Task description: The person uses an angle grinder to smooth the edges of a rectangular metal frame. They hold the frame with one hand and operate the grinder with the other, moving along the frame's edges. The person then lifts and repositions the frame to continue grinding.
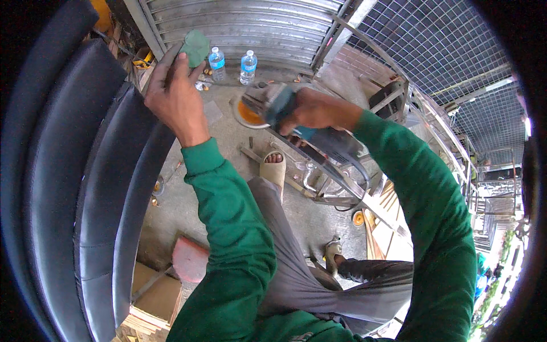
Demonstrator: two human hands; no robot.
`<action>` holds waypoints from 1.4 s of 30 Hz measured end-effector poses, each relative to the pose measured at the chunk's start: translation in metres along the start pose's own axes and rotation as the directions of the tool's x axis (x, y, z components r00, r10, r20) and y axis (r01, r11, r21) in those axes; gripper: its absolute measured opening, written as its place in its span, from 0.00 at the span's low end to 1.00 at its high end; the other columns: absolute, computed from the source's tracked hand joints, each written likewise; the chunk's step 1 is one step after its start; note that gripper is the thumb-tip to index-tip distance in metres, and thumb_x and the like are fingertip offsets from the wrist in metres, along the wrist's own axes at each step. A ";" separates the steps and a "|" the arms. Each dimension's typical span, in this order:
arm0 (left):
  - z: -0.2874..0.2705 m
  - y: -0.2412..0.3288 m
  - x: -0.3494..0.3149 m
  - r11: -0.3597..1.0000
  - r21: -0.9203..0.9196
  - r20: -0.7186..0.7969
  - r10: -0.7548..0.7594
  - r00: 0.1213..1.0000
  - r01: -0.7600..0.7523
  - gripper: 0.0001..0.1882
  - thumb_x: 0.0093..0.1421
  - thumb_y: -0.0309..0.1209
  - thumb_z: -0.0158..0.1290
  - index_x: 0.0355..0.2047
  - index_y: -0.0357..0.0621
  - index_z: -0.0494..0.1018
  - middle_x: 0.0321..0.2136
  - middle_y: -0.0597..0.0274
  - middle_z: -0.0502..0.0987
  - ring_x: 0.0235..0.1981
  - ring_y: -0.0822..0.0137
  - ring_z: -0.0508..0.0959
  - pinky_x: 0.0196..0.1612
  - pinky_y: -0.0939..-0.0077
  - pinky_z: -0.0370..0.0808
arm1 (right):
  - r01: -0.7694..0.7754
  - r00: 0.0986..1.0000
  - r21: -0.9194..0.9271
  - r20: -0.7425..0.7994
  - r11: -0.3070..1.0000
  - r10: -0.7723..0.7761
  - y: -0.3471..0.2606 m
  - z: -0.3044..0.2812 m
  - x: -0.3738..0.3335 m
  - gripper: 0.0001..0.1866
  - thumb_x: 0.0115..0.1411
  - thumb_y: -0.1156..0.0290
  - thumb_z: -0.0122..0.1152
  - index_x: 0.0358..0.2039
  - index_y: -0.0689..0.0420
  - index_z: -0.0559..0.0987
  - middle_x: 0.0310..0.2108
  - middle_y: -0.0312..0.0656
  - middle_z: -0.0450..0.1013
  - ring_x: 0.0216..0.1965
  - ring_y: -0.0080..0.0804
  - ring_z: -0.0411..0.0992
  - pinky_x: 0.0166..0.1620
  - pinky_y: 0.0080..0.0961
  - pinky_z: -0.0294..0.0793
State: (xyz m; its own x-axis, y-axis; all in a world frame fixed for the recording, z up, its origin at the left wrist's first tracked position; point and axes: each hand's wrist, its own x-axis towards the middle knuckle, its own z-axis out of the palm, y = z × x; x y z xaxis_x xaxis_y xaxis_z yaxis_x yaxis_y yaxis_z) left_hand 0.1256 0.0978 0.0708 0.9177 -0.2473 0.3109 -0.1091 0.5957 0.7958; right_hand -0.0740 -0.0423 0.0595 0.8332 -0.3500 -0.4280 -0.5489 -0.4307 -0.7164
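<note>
My left hand (pixel 178 102) is raised at the upper left, its fingers closed on a flat, roundish green piece (pixel 196 48) whose kind I cannot make out. In my right hand (pixel 320 108) is a teal angle grinder (pixel 281 104), gripped around its body. A disc with an orange middle and pale rim (pixel 250 114) sits on the grinder's head, which is somewhat blurred. Just below the grinder runs a long metal frame (pixel 325 165), slanting down to the right. Whether the disc touches the frame cannot be told.
Two water bottles (pixel 248 67) stand by a roller shutter (pixel 245 28). Black padded panels (pixel 102 171) line the left side. A red piece (pixel 190 260) and cardboard (pixel 156 293) lie at lower left. Another orange disc (pixel 358 218) lies near wooden strips (pixel 380 228). Wire mesh (pixel 433 51) rises at right.
</note>
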 end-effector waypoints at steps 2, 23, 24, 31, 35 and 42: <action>0.000 0.001 -0.001 1.000 0.017 0.016 0.014 1.000 -0.014 0.12 0.64 0.18 0.55 0.47 0.24 0.79 0.45 0.44 0.80 0.44 0.55 0.83 0.41 0.62 0.90 | 0.388 0.921 -0.068 0.061 0.919 -0.385 -0.009 0.001 0.022 0.16 0.48 0.63 0.75 0.36 0.59 0.86 0.32 0.42 0.81 0.34 0.34 0.78 0.38 0.37 0.79; 0.033 0.037 -0.030 1.000 0.016 0.131 -0.001 0.991 -0.001 0.14 0.67 0.21 0.54 0.50 0.22 0.77 0.48 0.44 0.80 0.46 0.53 0.83 0.46 0.59 0.89 | -0.415 0.908 -0.257 -0.179 0.873 0.379 0.067 0.019 -0.272 0.23 0.47 0.59 0.75 0.34 0.68 0.83 0.32 0.58 0.81 0.36 0.50 0.80 0.42 0.44 0.77; 0.042 0.039 -0.036 1.000 0.008 0.155 -0.001 0.988 0.000 0.14 0.67 0.21 0.54 0.50 0.22 0.77 0.48 0.44 0.80 0.46 0.54 0.83 0.46 0.59 0.89 | -0.459 0.878 -0.235 -0.265 0.857 0.398 0.073 0.027 -0.295 0.24 0.47 0.59 0.76 0.37 0.67 0.82 0.35 0.58 0.81 0.37 0.52 0.80 0.44 0.44 0.77; 0.125 0.055 -0.124 0.990 0.022 0.489 -0.134 0.862 0.141 0.13 0.67 0.22 0.54 0.49 0.26 0.78 0.47 0.48 0.81 0.46 0.58 0.83 0.46 0.59 0.87 | -0.415 0.539 0.293 -0.683 0.862 0.492 0.113 0.076 -0.429 0.23 0.46 0.64 0.76 0.39 0.67 0.82 0.33 0.51 0.81 0.36 0.36 0.80 0.42 0.36 0.78; 0.169 0.056 -0.224 0.914 0.032 0.698 -0.310 0.646 0.404 0.14 0.65 0.28 0.56 0.48 0.34 0.80 0.47 0.53 0.82 0.42 0.63 0.83 0.39 0.68 0.84 | -0.026 0.288 0.557 -0.791 0.830 0.540 0.140 0.104 -0.493 0.19 0.49 0.67 0.72 0.37 0.68 0.82 0.30 0.46 0.80 0.31 0.29 0.77 0.37 0.30 0.76; 0.161 0.070 -0.442 0.239 0.609 0.721 -0.563 -0.403 0.756 0.24 0.68 0.45 0.49 0.52 0.38 0.76 0.37 0.55 0.81 0.35 0.59 0.81 0.36 0.59 0.81 | 0.561 0.003 0.553 -0.745 0.615 0.667 0.192 0.145 -0.594 0.18 0.55 0.71 0.68 0.42 0.69 0.77 0.33 0.46 0.76 0.28 0.36 0.79 0.34 0.33 0.81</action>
State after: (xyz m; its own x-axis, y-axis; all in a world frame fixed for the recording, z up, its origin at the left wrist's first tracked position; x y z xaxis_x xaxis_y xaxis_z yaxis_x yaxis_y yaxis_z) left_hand -0.3488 0.1258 0.0723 -0.5843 -0.7868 -0.1985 0.4351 -0.5103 0.7418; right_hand -0.6644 0.2039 0.0960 -0.4132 -0.9080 -0.0686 0.1666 -0.0014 -0.9860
